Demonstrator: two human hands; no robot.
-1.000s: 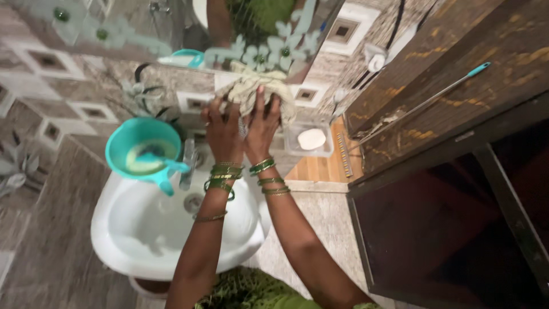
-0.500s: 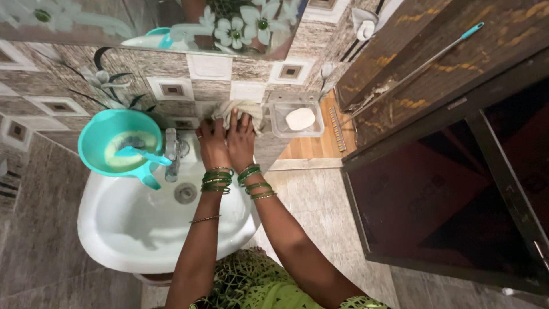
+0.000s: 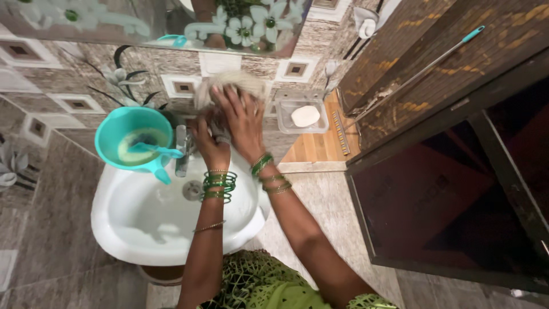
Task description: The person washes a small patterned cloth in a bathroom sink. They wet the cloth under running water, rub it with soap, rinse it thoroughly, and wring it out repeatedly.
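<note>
I read the step in hand as wiping the tiled wall (image 3: pixel 86 103) above the back edge of the basin (image 3: pixel 137 229). My right hand (image 3: pixel 243 123) lies spread over a pale, crumpled cloth (image 3: pixel 231 80), pressing it flat against the tiles just under the lower edge of the mirror (image 3: pixel 171 20); this is a wide grip, palm bearing on the cloth. My left hand (image 3: pixel 210 140) sits just below, fingers curled around a hanging fold of the same cloth, a narrow grip. The cloth looks off-white, bunched and blurred, so its texture cannot be resolved. In my judgement the next stroke calls for even palm pressure and keeping the loose fold gathered. A tap (image 3: pixel 182 150) stands at the basin's back edge, beside a teal jug (image 3: pixel 132 140) on the left corner. A clear soap dish (image 3: pixel 303 117) with a white bar is fixed to the wall, right of the cloth.
</note>
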